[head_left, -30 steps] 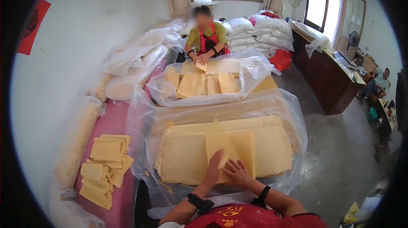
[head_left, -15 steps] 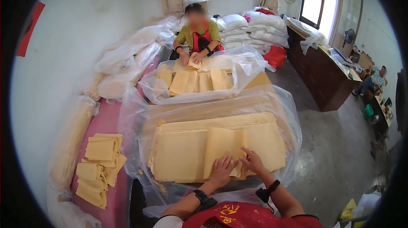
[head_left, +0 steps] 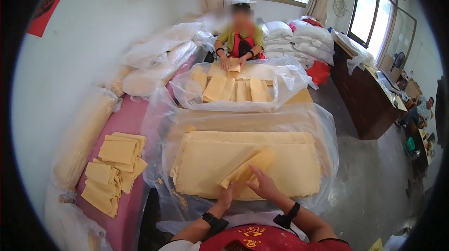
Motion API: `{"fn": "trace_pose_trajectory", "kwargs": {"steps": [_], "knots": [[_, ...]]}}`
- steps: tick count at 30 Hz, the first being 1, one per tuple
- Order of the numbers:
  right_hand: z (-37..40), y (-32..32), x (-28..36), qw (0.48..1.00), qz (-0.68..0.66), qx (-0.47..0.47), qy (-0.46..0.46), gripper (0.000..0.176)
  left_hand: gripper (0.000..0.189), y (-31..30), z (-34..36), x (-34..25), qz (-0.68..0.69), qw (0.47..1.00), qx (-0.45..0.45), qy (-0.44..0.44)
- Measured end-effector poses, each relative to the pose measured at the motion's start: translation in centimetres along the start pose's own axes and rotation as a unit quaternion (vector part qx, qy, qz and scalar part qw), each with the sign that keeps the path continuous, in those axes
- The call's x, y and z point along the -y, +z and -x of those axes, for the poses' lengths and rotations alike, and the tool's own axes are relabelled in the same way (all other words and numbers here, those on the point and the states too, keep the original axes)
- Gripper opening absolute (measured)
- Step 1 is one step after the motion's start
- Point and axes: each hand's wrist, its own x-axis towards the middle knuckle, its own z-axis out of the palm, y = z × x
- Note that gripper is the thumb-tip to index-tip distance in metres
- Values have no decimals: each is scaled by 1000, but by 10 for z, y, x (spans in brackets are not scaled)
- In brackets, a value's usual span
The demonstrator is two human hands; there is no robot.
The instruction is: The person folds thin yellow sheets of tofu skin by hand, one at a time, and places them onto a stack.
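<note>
A folded pale yellow sheet [head_left: 248, 166], which looks like tofu skin, lies slantwise over a wide stack of flat sheets [head_left: 290, 157]. My left hand [head_left: 226, 194] grips its lower left end, with the fingers partly hidden. My right hand [head_left: 263, 185] holds its lower right side, thumb and fingers bent around the edge. The stack rests on clear plastic wrapping [head_left: 327, 134].
Folded sheets [head_left: 119, 150] lie in piles on a pink surface [head_left: 112, 127] at the left. Across the table, a co-worker [head_left: 241, 40] handles another folded sheet. White sacks [head_left: 304, 45] are heaped behind. A dark wooden desk [head_left: 360, 101] stands at the right.
The folded sheet has turned from upright to slanted on the stack. My left hand has gone from lying flat on it to gripping its lower end. The view has shifted a little.
</note>
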Motion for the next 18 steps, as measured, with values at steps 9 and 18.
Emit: {"fn": "trace_pose_trajectory", "kwargs": {"steps": [9, 18], "knots": [[-40, 64, -65, 924, 356, -39, -134, 61, 37, -3, -14, -26, 169, 983, -56, -45], [-83, 50, -100, 922, 370, -101, -55, 65, 42, -29, -39, -62, -599, 790, -16, 129]]}}
